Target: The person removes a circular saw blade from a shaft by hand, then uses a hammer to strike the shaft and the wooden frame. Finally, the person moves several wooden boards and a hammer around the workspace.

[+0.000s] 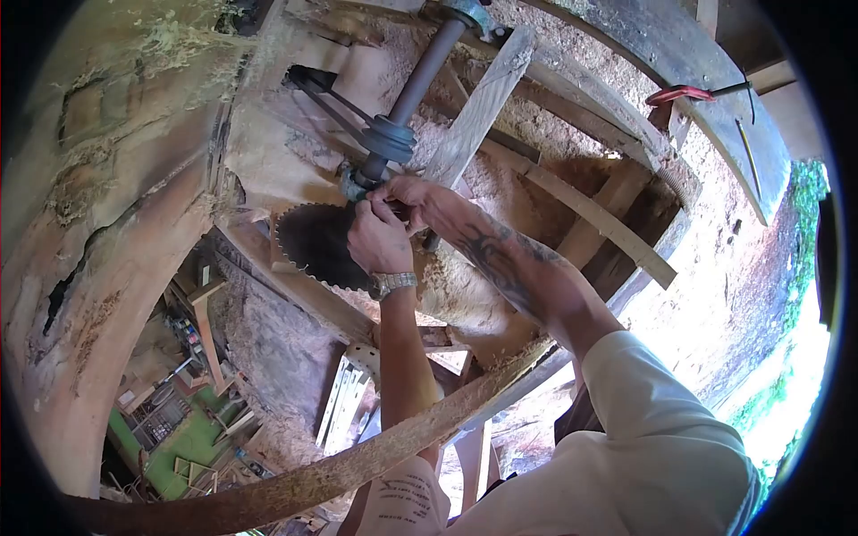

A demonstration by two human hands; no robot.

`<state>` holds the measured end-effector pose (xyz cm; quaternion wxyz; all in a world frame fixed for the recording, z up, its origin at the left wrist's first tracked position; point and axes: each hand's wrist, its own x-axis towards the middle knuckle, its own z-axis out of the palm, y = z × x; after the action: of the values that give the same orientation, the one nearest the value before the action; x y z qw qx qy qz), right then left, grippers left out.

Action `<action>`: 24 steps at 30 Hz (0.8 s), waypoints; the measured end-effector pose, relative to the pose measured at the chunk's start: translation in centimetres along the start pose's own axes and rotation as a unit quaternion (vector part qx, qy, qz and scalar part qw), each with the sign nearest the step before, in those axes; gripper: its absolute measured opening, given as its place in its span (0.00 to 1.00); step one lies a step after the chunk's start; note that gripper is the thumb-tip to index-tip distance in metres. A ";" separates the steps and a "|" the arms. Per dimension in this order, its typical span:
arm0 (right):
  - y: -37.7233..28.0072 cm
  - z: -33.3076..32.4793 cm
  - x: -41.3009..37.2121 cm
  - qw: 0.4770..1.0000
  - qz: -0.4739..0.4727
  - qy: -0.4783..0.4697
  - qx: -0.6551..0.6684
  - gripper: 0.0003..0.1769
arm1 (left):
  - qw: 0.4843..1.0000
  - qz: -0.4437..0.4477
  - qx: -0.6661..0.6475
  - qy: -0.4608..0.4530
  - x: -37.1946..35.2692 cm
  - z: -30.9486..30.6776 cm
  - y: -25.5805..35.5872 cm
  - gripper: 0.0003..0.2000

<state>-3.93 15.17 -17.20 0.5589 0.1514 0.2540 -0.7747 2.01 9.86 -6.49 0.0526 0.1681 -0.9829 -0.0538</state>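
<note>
Sawdust (456,290) lay about the wooden frame (481,107). Remotely, I held my left hand (375,241) and right hand (409,193) fingers-together at the shaft's (429,76) end, any gripped piece hidden. Beside the left hand, the circular saw blade (317,246) looked mounted; I couldn't confirm its fastening.

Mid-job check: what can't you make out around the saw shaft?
Head view:
- Whatever the left hand and right hand may pinch: hidden by fingers.
- Part of the circular saw blade: behind the left hand.
- Anything past the shaft's upper bearing: top edge.
- Shirt lettering: too small.
</note>
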 end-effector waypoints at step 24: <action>-0.9 0.9 -0.5 0.996 0.034 0.055 0.065 0.11 | 0.977 0.049 -0.205 0.006 -1.0 0.9 -1.1 0.17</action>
<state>-4.61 15.27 -15.97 0.5593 0.2382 0.2286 -0.7604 3.15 9.25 -7.56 0.0949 0.1057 -0.9575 -0.2509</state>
